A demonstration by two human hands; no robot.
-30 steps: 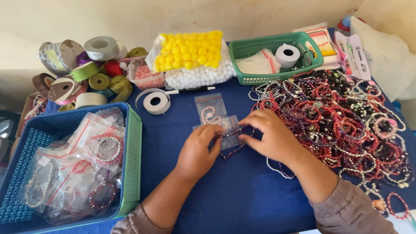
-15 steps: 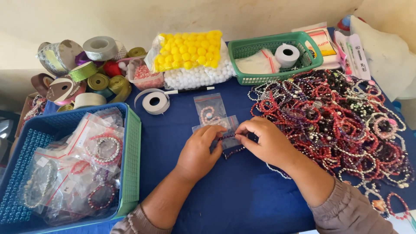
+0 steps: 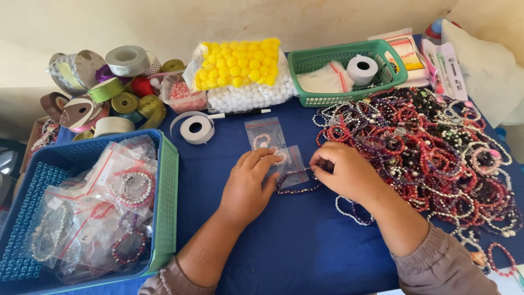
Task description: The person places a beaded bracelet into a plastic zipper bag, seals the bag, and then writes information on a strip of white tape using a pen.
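— Bracelet (image 3: 297, 182) of dark purple beads — where does it lie against the hands?

— Between them, on the blue tablecloth (image 3: 305, 246). The right hand (image 3: 346, 175) pinches its right end with curled fingertips; the left hand (image 3: 248, 188) lies flat, fingers spread over the small clear bag (image 3: 289, 161), pressing it down and gripping nothing.

— And its long axis?

— Roughly left to right, running from the right hand's fingertips toward the left hand's fingers, partly over the bag. The right hand is the nearer — it is touching the beads. Whether the left hand touches them cannot be told.

— What else lies around?

— A second clear bag (image 3: 263, 134) just beyond the left hand's fingers, a heap of beaded bracelets (image 3: 436, 158) beside the right hand, and a blue basket (image 3: 164, 180) of bagged bracelets well off on the left hand's outer side.
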